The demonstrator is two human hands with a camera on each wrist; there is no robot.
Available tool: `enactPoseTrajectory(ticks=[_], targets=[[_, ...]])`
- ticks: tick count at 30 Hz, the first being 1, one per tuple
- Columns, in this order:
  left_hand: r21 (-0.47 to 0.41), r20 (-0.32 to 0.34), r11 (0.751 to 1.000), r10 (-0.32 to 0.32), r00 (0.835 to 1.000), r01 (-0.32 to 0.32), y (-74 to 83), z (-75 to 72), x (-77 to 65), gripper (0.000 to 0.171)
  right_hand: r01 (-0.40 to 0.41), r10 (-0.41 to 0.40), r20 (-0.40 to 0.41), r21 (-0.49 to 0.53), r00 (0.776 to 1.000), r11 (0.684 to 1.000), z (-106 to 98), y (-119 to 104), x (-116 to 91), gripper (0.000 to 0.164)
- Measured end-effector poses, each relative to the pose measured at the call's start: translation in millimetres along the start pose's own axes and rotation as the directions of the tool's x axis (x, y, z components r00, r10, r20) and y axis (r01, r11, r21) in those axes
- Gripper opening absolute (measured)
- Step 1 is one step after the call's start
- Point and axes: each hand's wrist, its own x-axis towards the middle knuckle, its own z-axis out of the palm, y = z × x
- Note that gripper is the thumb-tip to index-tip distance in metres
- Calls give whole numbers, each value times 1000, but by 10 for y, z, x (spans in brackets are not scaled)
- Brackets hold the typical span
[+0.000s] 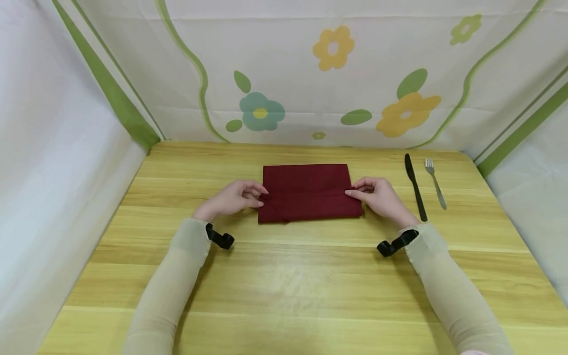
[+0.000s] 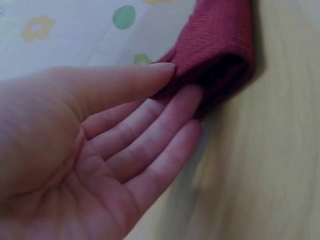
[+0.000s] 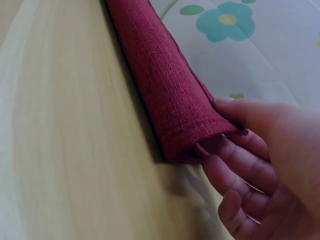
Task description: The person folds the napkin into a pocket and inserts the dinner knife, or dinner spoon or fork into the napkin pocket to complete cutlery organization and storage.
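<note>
A dark red cloth napkin point(image 1: 306, 185) lies folded on the table, its near part doubled over into a thick flap. At its left edge my left hand point(image 1: 237, 197) pinches the fold between thumb and fingers; the left wrist view shows the thumb on top of the cloth point(image 2: 217, 35) and fingertips at the open end of the fold. My right hand point(image 1: 374, 196) pinches the right end of the same flap. In the right wrist view, the thumb presses the hemmed edge of the cloth point(image 3: 165, 85) while fingers reach under it.
Right of the napkin lie a black knife point(image 1: 415, 187) and a silver fork point(image 1: 436, 183), close to my right forearm. The wooden table point(image 1: 284, 286) ends at a white curtain point(image 1: 293, 64) printed with flowers. More white fabric hangs along both sides.
</note>
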Motion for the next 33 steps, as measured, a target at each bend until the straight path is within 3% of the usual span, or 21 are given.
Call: enactPoseTrajectory(ticks=[5, 13, 20, 26, 33], targets=[[11, -47, 1000, -3, 999, 4, 11, 21, 19, 20, -18, 18, 20, -1, 1000, 1000, -9, 22, -5, 30], [18, -45, 1000, 5, 999, -5, 1, -9, 39, 14, -27, 27, 67, -5, 997, 1000, -53, 18, -22, 33], [-66, -53, 998, 5, 999, -8, -20, 2, 106, 16, -79, 66, 150, 86, 986, 993, -94, 12, -25, 35], [-102, -13, 993, -68, 998, 67, -62, 70, 190, 13, -106, 93, 197, 58, 976, 993, -59, 31, 6, 34], [-105, 22, 987, -122, 992, 124, 17, 67, 179, 10, -139, 120, 157, 119, 980, 983, -74, 0, 25, 39]])
